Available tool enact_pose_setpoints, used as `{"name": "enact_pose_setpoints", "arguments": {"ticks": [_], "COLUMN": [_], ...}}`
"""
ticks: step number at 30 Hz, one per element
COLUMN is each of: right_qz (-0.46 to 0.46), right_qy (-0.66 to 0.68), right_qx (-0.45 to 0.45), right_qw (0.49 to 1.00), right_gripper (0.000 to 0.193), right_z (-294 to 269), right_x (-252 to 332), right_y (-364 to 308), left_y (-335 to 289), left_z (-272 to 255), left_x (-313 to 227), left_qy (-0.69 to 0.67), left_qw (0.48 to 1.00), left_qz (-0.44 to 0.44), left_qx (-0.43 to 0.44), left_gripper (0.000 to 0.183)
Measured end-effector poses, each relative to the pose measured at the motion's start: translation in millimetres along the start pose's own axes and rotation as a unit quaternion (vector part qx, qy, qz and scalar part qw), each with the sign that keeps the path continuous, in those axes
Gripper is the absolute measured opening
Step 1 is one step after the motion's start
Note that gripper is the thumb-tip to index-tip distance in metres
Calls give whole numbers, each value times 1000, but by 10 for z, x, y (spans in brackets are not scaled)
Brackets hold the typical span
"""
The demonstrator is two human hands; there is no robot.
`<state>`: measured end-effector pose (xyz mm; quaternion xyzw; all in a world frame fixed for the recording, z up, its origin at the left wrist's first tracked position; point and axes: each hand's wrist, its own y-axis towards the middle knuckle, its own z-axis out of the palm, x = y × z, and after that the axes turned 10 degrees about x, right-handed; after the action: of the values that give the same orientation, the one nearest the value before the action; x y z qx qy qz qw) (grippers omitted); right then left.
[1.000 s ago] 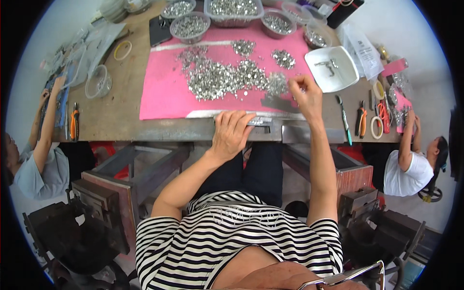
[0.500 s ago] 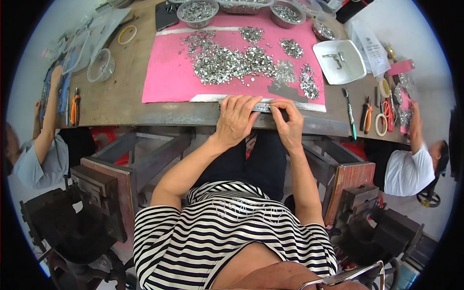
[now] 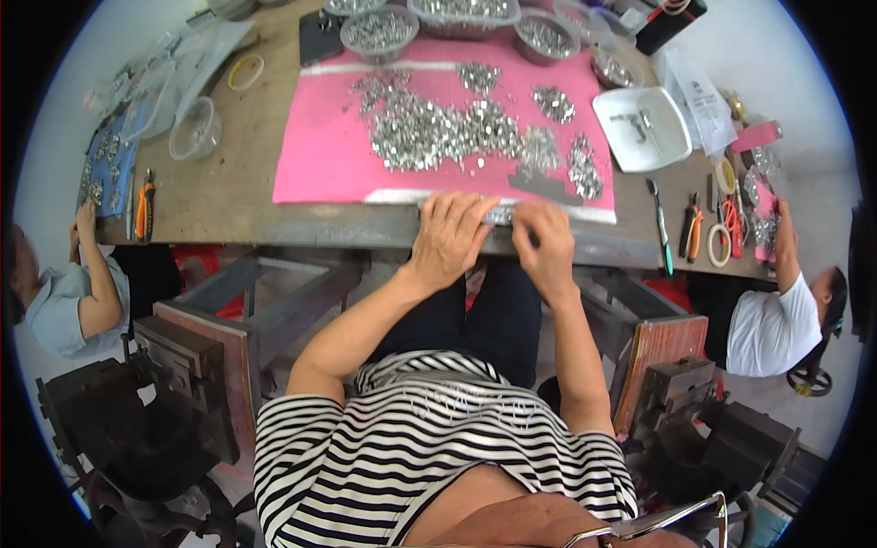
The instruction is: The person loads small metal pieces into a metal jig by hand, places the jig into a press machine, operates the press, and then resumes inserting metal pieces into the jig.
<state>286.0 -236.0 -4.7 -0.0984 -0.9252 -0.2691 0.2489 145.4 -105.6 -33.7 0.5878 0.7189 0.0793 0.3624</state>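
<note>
At the table's front edge my left hand (image 3: 450,236) is closed over a short silvery metal strip (image 3: 499,216), its thumb along the near side. The fingers cover the strip's left part. By the strip's right end is my right hand (image 3: 546,245), thumb and fingers curled in a pinch and slightly blurred; whatever they hold is hidden. Just beyond, a pink ribbed mat (image 3: 320,173) carries a wide pile of small shiny metal pieces (image 3: 429,132). A smaller heap of thin clear or silvery pieces (image 3: 540,146) lies beside it, above a grey patch (image 3: 548,187).
Plastic bowls (image 3: 379,35) of metal pieces line the back. On the right are a white tray (image 3: 671,146) with metal parts, a toothbrush (image 3: 660,228) and pliers (image 3: 692,228). More pliers (image 3: 144,208) lie left. Co-workers sit on both sides; dark machine vises (image 3: 174,384) flank me.
My right hand has shifted slightly and its fingers have curled in more. My left hand keeps its hold on the metal strip. The left co-worker's arm has drawn back toward the body.
</note>
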Motion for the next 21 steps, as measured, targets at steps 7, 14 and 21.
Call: {"name": "enact_pose_setpoints", "arguments": {"ticks": [7,14,21], "right_qz": [-106,-1,30], "right_qy": [-202,14,-21], "right_qx": [70,58,28], "right_qw": [971,998,999], "right_gripper": [32,10,15], "right_z": [-84,-233,310], "right_x": [33,-405,-1118], "right_y": [-107,631,1695], "left_y": [6,376,823], "left_z": [-43,-385,-470], "left_x": [-59,248,926], "left_qy": [-26,-15,15], "left_qw": [999,997,998], "left_qz": [-16,-11,-47], "left_qx": [9,70,31], "left_gripper": [52,27,13]}}
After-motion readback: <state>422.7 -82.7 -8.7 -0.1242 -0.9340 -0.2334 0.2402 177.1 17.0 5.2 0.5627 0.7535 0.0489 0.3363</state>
